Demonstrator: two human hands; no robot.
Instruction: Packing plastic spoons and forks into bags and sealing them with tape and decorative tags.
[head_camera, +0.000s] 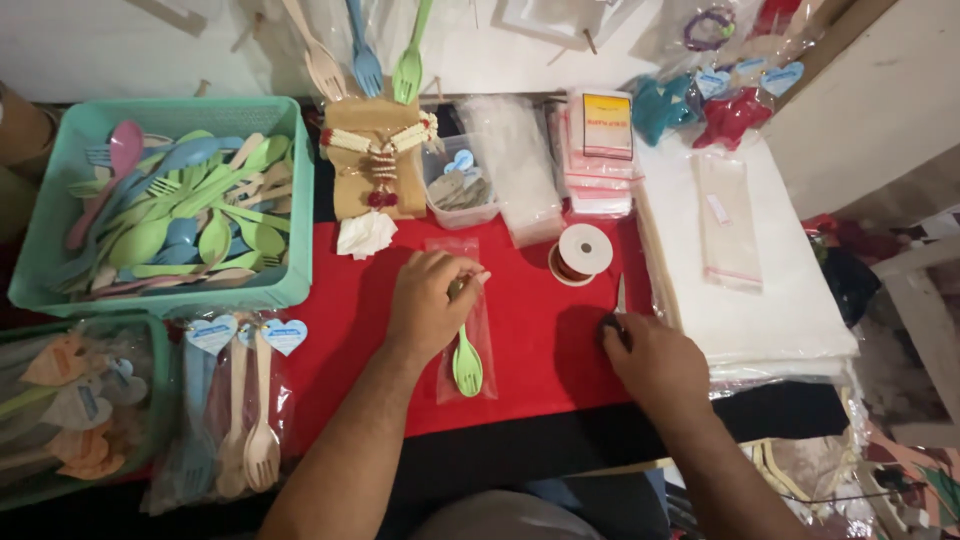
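My left hand (428, 302) presses on the upper part of a clear plastic bag (482, 345) lying on the red cloth (535, 340). Inside the bag is a green fork (466, 366), its head pointing toward me. My right hand (652, 362) rests on the cloth to the right, fingers closed around the dark handle of a small tool whose thin blade (620, 295) points away from me; scissors or knife, I cannot tell. A white tape roll (584, 251) stands just beyond the two hands.
A teal basket (160, 290) of pastel spoons and forks sits at the left. Packed cutlery sets (235, 410) lie in front of it. Stacked clear bags (520, 170), a small tub of tags (460, 190) and white sheets (770, 300) fill the back and right.
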